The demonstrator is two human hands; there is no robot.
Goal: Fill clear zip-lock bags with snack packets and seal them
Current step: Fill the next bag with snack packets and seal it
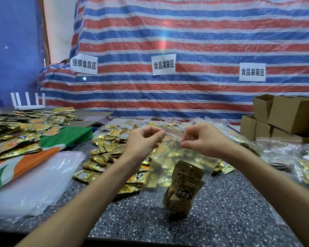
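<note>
Gold snack packets [103,158], speckled grey table [221,211], red-blue-white striped tarp [185,32], brown boxes [291,114]

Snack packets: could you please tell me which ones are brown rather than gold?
The brown packets inside the clear zip-lock bag that the left hand and right hand pinch at its top; the loose packets around it are gold.

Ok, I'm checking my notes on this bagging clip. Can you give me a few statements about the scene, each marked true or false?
1. The left hand and right hand both pinch the top of the bag. True.
2. The bag is empty. False: snack packets sit in its lower part.
3. Cardboard boxes are stacked at the right. True.
4. The router stands beside the boxes. False: it is at the far left, across the table from them.
</note>
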